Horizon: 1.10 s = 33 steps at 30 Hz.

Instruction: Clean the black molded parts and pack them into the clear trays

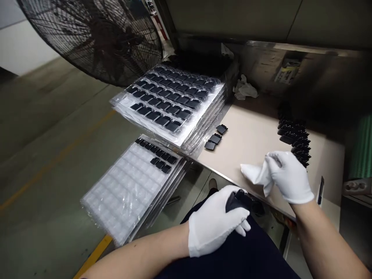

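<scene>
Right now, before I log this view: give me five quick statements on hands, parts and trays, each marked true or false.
1. The right hand holds a white cloth. True.
2. The left hand is bare. False: it is gloved and holds a black part.
3. Three loose parts lie on the table beside the upper tray stack. True.
4. The lower tray is filled throughout. False: black parts sit only toward its far end.
5. A fan is at the view's upper left. True.
</scene>
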Available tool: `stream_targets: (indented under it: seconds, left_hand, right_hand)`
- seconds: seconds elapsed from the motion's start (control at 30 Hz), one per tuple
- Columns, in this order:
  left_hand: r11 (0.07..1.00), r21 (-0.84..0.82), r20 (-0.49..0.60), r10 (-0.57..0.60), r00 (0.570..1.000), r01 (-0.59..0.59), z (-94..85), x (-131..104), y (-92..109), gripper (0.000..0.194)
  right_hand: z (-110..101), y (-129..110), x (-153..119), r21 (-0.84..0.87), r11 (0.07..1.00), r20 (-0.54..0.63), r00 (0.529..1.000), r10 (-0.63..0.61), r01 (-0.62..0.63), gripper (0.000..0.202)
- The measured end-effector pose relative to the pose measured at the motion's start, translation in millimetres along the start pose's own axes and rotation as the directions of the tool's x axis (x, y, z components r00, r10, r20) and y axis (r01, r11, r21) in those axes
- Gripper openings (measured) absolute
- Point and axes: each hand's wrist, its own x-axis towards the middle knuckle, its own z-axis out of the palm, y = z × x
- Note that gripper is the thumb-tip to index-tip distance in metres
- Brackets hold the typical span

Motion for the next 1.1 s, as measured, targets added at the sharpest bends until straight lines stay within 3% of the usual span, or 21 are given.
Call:
stream_targets:
  seconds: [0.07, 0.1, 0.2, 0.27, 0.37, 0.43, 0.5, 0.57, 0.67, 0.73, 0.87, 0.97, 1.1]
  left_hand:
    - [1.0, -0.021, -0.052, -0.019, 0.998, 0.017, 0.9, -2.5, -2.6, 0.025]
    - [0.999, -0.035, -0.084, -0.016, 0.996, 0.014, 0.4, -3.5, -4.9, 0.025]
    - [0.999, 0.01, -0.158, 0.041, 0.987, -0.04, -5.2, -6.6, -14.3, 0.029]
    - [0.984, 0.157, -0.212, 0.121, 0.97, -0.088, -11.1, -9.9, -19.4, 0.033]
    - [0.918, 0.368, -0.28, 0.258, 0.925, -0.145, -20.6, -16.4, -23.6, 0.037]
    - [0.864, 0.456, -0.295, 0.371, 0.88, -0.212, -28.3, -19.8, -26.3, 0.038]
    - [0.756, 0.562, -0.241, 0.538, 0.807, -0.336, -39.0, -20.5, -30.6, 0.041]
    - [0.552, 0.668, -0.089, 0.725, 0.683, -0.499, -53.0, -17.9, -35.7, 0.054]
    - [0.132, 0.72, 0.188, 0.908, 0.375, -0.681, -76.2, -10.9, -40.5, 0.079]
    - [-0.048, 0.717, 0.283, 0.932, 0.227, -0.696, -90.5, -7.8, -40.8, 0.087]
    - [-0.183, 0.753, 0.338, 0.932, 0.133, -0.632, -116.3, -9.4, -38.3, 0.092]
    - [-0.266, 0.789, 0.36, 0.931, 0.065, -0.554, -137.4, -12.8, -37.4, 0.096]
    - [-0.265, 0.793, 0.361, 0.93, 0.073, -0.548, -169.2, -16.4, -40.4, 0.096]
  right_hand:
    - [14.3, 19.9, 20.9, -0.098, 0.994, -0.163, 0.984, -0.069, 0.054, 0.03]
    - [20.7, 28.9, 28.9, -0.159, 0.985, -0.17, 0.981, -0.099, 0.072, 0.031]
    - [32.6, 48.1, 40.1, -0.36, 0.928, 0.044, 0.995, -0.087, 0.097, 0.035]
    - [32.1, 50.5, 35.6, -0.443, 0.893, 0.083, 0.995, -0.052, 0.084, 0.034]
    - [20.4, 33.7, 10.2, -0.34, 0.936, -0.107, 0.986, -0.13, 0.086, 0.033]
    - [11.4, 10.2, -16.0, -0.108, 0.984, -0.131, 0.979, -0.158, 0.144, 0.031]
    - [7.8, -18.4, -43.7, 0.159, 0.974, 0.046, 0.984, -0.17, 0.161, 0.031]
    - [12.0, -47.1, -66.4, 0.327, 0.934, 0.223, 0.948, -0.228, 0.147, 0.038]
    - [29.2, -82.9, -83.7, 0.459, 0.872, 0.244, 0.92, -0.307, 0.169, 0.046]
    - [42.7, -100.5, -85.7, 0.513, 0.837, 0.18, 0.929, -0.323, 0.191, 0.047]
    - [64.5, -123.4, -82.4, 0.549, 0.784, 0.047, 0.926, -0.374, 0.289, 0.048]
    - [76.1, -136.0, -80.4, 0.529, 0.774, 0.016, 0.908, -0.42, 0.349, 0.05]
    - [92.0, -153.5, -75.2, 0.52, 0.775, 0.039, 0.897, -0.441, 0.358, 0.053]
